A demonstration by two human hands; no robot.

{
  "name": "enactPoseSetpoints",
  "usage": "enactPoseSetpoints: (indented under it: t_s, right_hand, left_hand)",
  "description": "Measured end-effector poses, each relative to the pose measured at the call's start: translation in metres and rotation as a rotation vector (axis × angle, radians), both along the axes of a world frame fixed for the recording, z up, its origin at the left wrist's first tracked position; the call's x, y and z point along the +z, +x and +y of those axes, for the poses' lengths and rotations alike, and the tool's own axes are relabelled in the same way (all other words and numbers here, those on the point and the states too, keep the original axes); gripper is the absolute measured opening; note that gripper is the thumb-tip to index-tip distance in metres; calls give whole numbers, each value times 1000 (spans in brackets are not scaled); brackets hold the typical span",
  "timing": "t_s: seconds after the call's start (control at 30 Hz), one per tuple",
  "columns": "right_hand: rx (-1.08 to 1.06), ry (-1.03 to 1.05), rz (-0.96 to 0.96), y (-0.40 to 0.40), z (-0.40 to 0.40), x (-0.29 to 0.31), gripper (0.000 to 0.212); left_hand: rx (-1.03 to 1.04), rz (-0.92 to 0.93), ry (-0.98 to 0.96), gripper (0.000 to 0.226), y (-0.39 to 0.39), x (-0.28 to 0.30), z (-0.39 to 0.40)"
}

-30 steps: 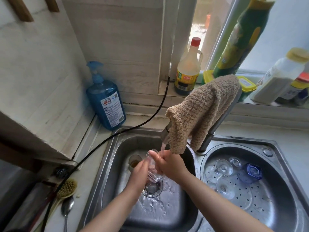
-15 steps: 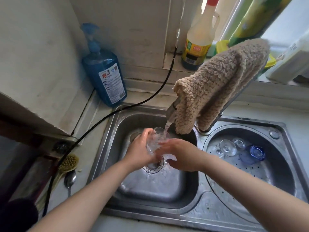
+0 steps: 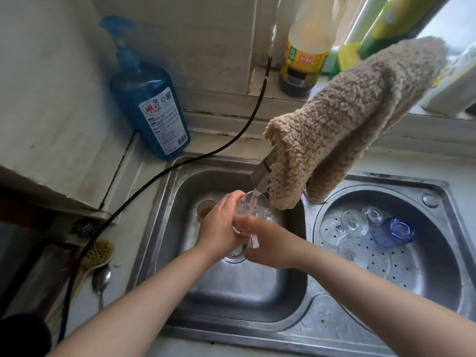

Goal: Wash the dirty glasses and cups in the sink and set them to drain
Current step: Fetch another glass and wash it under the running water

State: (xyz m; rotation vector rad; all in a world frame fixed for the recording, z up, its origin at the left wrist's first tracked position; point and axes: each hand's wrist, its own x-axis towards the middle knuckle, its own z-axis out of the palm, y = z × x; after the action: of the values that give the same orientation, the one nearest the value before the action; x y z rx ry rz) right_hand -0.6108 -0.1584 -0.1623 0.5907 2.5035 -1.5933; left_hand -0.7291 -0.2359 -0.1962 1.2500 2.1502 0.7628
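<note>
**Glass tilted under the running tap**

We hold a clear glass [image 3: 253, 208] over the left basin of the sink [image 3: 164, 217], its mouth tipped up toward the tap spout [image 3: 261, 172], and water runs into it. Our left hand [image 3: 219, 230] wraps the glass from the left, its grip curled round the wall with the fingertips at the rim. Our right hand [image 3: 268, 244] grips the glass from below and the right, its fingers curled under the base. Half a second ago the glass sat lower and our right hand lay more on top of it; now the rim has come up closer to the spout and the right hand has slipped underneath.

A brown-stained cup [image 3: 205, 210] stands at the back of the left basin, just behind our left hand. In the right basin, on the perforated drain tray [image 3: 381, 258], washed clear glasses [image 3: 354, 224] and a blue glass [image 3: 395, 231] lie upside down, where they were before.

A fleecy beige cloth [image 3: 342, 119] hangs over the tap. A blue soap bottle [image 3: 152, 109] stands at the surface's back left corner, and a brush [image 3: 99, 252] and spoon [image 3: 101, 278] lie along its left edge.
</note>
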Motion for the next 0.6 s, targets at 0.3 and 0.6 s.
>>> enactPoseSetpoints:
  t_s: [0.3, 0.6]
  right_hand:
    - [272, 692, 143, 36, 39, -13, 19]
    - [-411, -592, 171, 19, 26, -3, 30]
  left_hand:
    - [-50, -385, -84, 90, -3, 1, -9]
    - [270, -875, 45, 51, 0, 17, -16]
